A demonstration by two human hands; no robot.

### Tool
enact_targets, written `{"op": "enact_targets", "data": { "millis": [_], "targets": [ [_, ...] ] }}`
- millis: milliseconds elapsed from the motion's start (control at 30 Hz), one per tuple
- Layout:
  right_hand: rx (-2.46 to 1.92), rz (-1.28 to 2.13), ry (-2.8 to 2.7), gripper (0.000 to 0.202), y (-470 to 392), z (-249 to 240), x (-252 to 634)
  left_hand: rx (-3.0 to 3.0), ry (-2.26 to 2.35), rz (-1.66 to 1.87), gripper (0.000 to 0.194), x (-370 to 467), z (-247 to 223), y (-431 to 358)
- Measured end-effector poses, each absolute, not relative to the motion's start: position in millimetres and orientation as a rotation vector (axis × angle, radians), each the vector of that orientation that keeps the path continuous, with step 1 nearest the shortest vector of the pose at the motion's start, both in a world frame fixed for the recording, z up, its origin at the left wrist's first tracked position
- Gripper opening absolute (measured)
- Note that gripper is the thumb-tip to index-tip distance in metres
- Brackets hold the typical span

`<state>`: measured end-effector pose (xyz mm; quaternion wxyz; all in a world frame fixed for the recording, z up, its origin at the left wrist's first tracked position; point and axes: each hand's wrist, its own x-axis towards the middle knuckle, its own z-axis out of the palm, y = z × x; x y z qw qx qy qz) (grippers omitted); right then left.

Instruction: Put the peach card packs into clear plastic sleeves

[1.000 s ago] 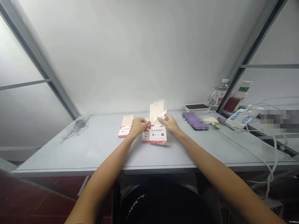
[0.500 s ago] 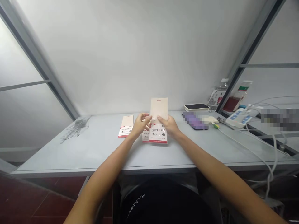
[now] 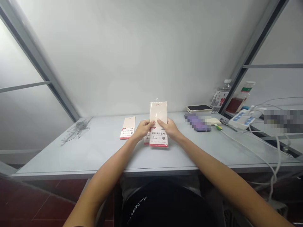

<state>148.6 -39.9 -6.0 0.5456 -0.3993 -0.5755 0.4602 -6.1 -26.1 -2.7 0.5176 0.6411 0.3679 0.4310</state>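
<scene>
A flat packet [image 3: 158, 137] in clear wrap, beige above and white with a red strip below, is held upright over the desk. My left hand [image 3: 144, 128] grips its left edge, thumb on the front. On the right edge, my right hand [image 3: 170, 128] holds it the same way. Partly hidden behind the held packet, another packet [image 3: 146, 138] lies on the desk. Further left, similar packets [image 3: 127, 127] lie on the desk, apart from my hands.
On the grey desk [image 3: 94, 154], a phone [image 3: 199, 108], a blurred purple item [image 3: 197, 123], a clear bottle [image 3: 220, 97], a bottle of red liquid [image 3: 240, 97] and a power strip [image 3: 242, 119] with cables stand at the right. Dark scribbles [image 3: 78, 127] mark the left.
The held packet has shifted slightly left and down. My left hand's fingers have closed onto its left edge, and my right hand has moved a little left with it.
</scene>
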Motion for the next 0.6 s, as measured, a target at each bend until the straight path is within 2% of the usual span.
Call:
{"op": "enact_targets", "data": {
  "millis": [200,333,400,533,600],
  "targets": [
    [-0.985,1.043,-1.423,0.039,-37.6,-8.6,147.3,1.614,1.013,1.051,0.038,-3.7,-3.3,-25.8],
    [-1.225,1.045,-1.507,0.042,-28.6,-7.3,158.2,1.737,1.340,1.096,0.042,-10.6,-4.7,-20.5],
    [-1.373,0.874,-1.557,0.042,-21.8,-7.6,171.1,1.787,1.505,1.081,0.044,-15.2,-7.7,-16.8],
    [-1.802,0.321,-1.664,0.032,-9.0,-13.7,201.5,1.855,1.850,1.001,0.045,-21.5,-10.3,-10.4],
    [-2.000,0.149,-1.682,0.036,-4.8,-17.6,212.7,1.896,1.994,0.971,0.045,-26.9,-6.4,-7.5]
  ]
}}
